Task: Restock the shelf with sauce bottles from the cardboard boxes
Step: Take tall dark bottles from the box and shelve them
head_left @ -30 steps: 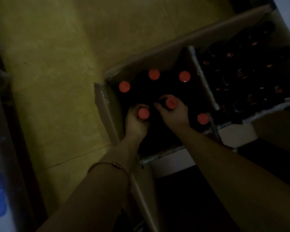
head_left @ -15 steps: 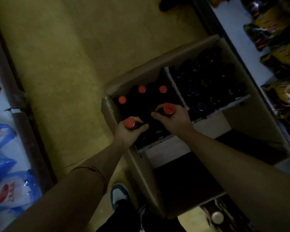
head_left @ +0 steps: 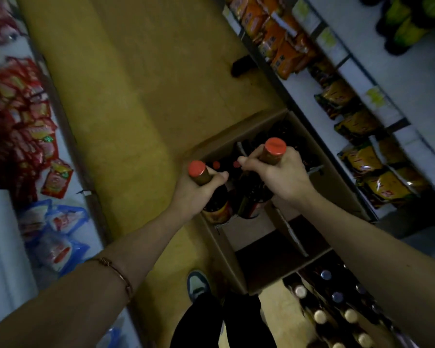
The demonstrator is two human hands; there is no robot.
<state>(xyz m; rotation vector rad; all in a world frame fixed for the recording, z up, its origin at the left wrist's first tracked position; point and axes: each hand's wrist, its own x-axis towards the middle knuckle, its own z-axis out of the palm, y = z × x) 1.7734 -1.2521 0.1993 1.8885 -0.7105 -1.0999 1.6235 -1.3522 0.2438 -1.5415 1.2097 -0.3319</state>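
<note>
Floor: yellow-ochre shop aisle (head_left: 141,101), dimly lit.
Shelving: white shelf (head_left: 377,79) to the right with orange and yellow packets; red and blue packets on the left.
Cardboard box (head_left: 332,177): open on floor, dark bottles inside.
Left hand (head_left: 195,190): grips neck of red-capped sauce bottle (head_left: 212,197) above box.
Right hand (head_left: 279,175): grips neck of second red-capped bottle (head_left: 255,194), raised slightly higher.
Writing: labels blurred, unreadable.

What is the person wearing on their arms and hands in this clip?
Both forearms are bare, with no sleeves or gloves in view. The left wrist carries a thin coppery bangle with a coiled wire wrap. The right hand and left hand show no rings.
</note>
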